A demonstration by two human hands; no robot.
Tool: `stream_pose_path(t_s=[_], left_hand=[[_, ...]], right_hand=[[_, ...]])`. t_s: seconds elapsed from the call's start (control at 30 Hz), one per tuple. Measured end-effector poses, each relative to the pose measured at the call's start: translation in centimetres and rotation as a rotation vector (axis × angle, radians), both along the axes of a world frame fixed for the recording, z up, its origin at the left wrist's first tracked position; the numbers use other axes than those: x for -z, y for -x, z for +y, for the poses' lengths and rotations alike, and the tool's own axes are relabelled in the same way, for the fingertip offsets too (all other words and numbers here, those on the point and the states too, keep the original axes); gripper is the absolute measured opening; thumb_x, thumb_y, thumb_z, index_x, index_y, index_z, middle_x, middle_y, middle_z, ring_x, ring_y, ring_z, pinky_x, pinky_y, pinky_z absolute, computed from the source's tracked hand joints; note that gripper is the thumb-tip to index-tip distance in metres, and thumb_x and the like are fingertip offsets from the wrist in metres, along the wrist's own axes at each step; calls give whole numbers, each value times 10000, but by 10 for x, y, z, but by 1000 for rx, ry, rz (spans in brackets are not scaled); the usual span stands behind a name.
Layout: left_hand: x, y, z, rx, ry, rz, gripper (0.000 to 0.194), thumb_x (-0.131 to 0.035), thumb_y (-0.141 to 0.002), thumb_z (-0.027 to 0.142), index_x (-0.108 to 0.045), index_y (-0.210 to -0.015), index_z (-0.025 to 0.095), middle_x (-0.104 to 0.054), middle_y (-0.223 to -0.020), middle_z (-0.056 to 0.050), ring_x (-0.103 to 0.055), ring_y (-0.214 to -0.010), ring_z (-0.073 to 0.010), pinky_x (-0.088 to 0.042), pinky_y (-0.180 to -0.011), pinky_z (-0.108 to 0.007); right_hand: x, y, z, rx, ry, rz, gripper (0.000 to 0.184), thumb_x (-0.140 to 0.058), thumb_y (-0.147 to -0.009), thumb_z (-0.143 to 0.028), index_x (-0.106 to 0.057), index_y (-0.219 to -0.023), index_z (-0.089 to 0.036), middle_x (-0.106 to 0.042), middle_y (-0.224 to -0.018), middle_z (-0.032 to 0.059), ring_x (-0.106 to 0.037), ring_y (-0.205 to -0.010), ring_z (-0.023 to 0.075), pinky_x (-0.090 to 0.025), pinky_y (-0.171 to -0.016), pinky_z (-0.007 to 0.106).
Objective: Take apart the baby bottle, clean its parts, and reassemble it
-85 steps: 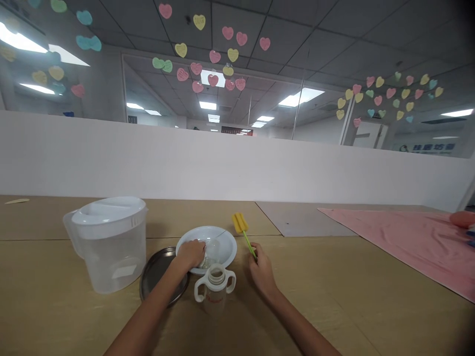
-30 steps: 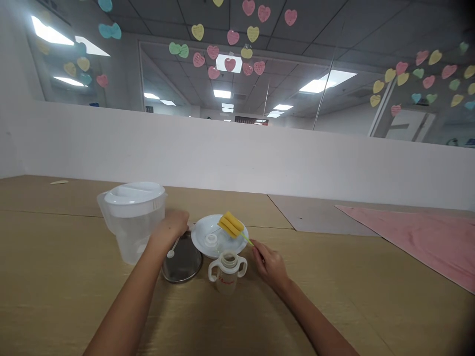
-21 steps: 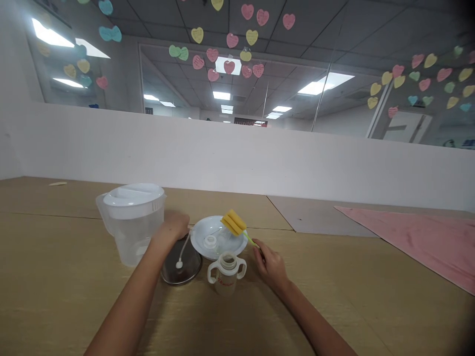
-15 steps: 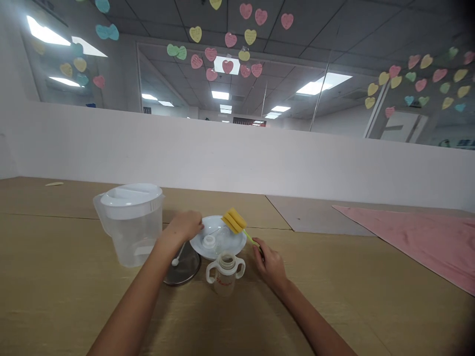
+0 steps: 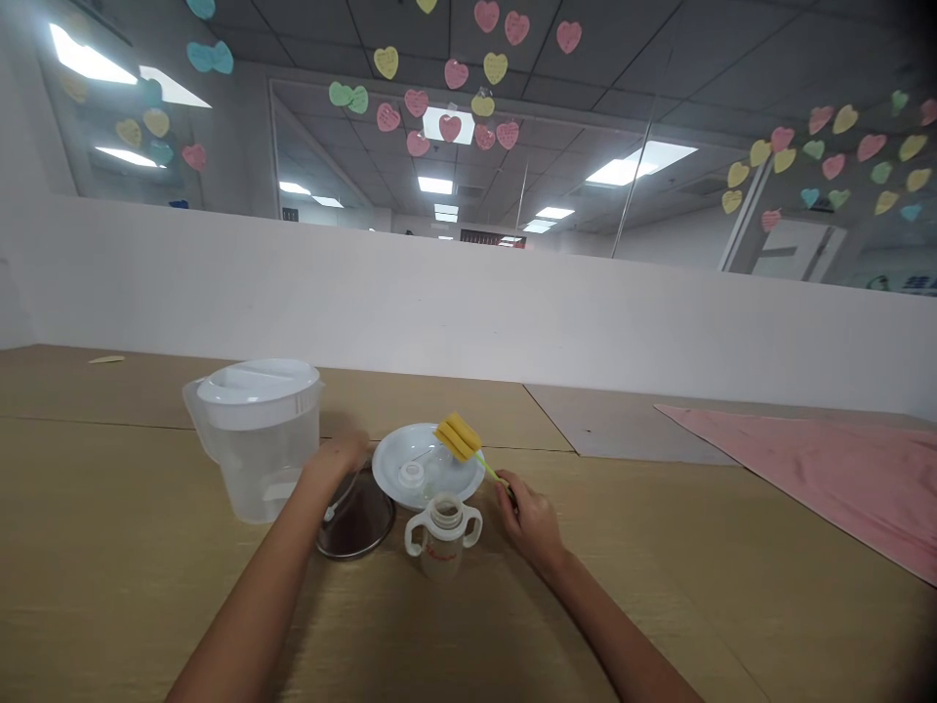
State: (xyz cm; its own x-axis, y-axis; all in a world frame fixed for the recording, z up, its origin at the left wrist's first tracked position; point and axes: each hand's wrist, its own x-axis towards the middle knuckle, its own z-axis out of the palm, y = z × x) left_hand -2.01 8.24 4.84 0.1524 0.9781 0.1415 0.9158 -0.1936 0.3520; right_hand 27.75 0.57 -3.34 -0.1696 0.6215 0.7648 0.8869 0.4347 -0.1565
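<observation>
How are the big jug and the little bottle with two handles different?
The jug is much bigger; the bottle is small. The jug has a white lid on, but the bottle's top is open. The jug has one handle, while the bottle has two. Both are see-through and stand upright.

Far side: white wall (image 5: 468,312) runs right across. Left: lidded pitcher (image 5: 267,454) is the tallest block. Left hand (image 5: 343,454) and its dangling straw (image 5: 344,498) cover the tray (image 5: 366,522). Bowl (image 5: 395,449) is capped at its right by the sponge brush (image 5: 458,437); two-handled bottle (image 5: 443,552) blocks near access. Open surface (image 5: 732,586) between right hand (image 5: 533,522) and pink cloth (image 5: 827,469).
</observation>
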Motion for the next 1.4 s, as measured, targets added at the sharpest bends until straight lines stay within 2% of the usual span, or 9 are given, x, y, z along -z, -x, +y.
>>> stream_pose_path(t_s=[0.13,0.3,0.5,0.67,0.77,0.93,1.07,1.23,1.4], left_hand=[[-5,-7,3,37,-32,18,179,-514,-662,155,-670,-746,132,-683,-856,-193,-632,-856,-285,-458,-751,-356],[-10,-45,-7,286,-124,-55,375,-376,-810,175,-570,-1131,172,-590,-1174,-110,-536,-1082,-196,-361,-940,-296],[12,-81,-19,471,-85,-113,263,-451,-790,241,-667,-939,234,-660,-1010,-53,-598,-948,-199,-421,-841,-267],[25,-85,-15,371,-121,-175,115,-527,-721,230,-632,-697,187,-631,-832,-96,-605,-799,-249,-434,-762,-340],[26,-87,-11,340,-135,-249,101,-618,-617,164,-609,-717,175,-614,-841,-81,-599,-796,-242,-436,-780,-343],[9,-88,-10,305,-238,-494,355,-495,-768,196,-516,-1122,171,-528,-1182,-104,-490,-1102,-210,-341,-980,-355],[-11,-91,-14,228,-241,-745,391,-282,-888,276,-389,-1243,153,-540,-1168,-118,-556,-1017,-164,-435,-898,-331],[-28,-95,-27,216,10,-1332,370,-458,-816,350,-440,-1132,157,-613,-960,-70,-616,-819,-128,-498,-758,-263],[-42,-88,-41,386,94,-1219,408,-557,-743,354,-475,-1096,165,-610,-920,-44,-600,-851,-152,-476,-799,-295]], right_hand=[[1,0,0,-4,12,7,307,-328,-886,-274,-592,-983,-151,-685,-761,65,-601,-540,124,-409,-506,202],[1,0,1,45,36,49,304,-331,-881,-290,-582,-982,-151,-675,-721,49,-585,-517,128,-397,-502,212],[-2,0,0,58,34,73,312,-330,-885,-314,-585,-957,-150,-663,-681,51,-582,-519,134,-397,-508,215],[-1,1,1,53,35,66,302,-331,-885,-303,-588,-954,-161,-661,-681,44,-578,-513,130,-394,-504,215],[0,1,1,54,50,70,300,-335,-886,-306,-586,-953,-156,-660,-679,42,-574,-508,131,-393,-503,218],[0,1,-1,70,34,173,311,-342,-892,-327,-581,-976,-146,-671,-729,54,-587,-526,131,-411,-516,217],[1,2,-4,-3,-56,178,271,-369,-885,-286,-575,-989,-145,-680,-777,63,-593,-536,121,-436,-545,214],[0,4,-7,-63,-182,131,197,-434,-848,-228,-588,-935,-143,-674,-785,71,-617,-629,142,-454,-600,227],[-1,4,-7,-74,-166,200,202,-416,-858,-239,-593,-849,-141,-646,-678,46,-582,-548,124,-438,-534,210]])
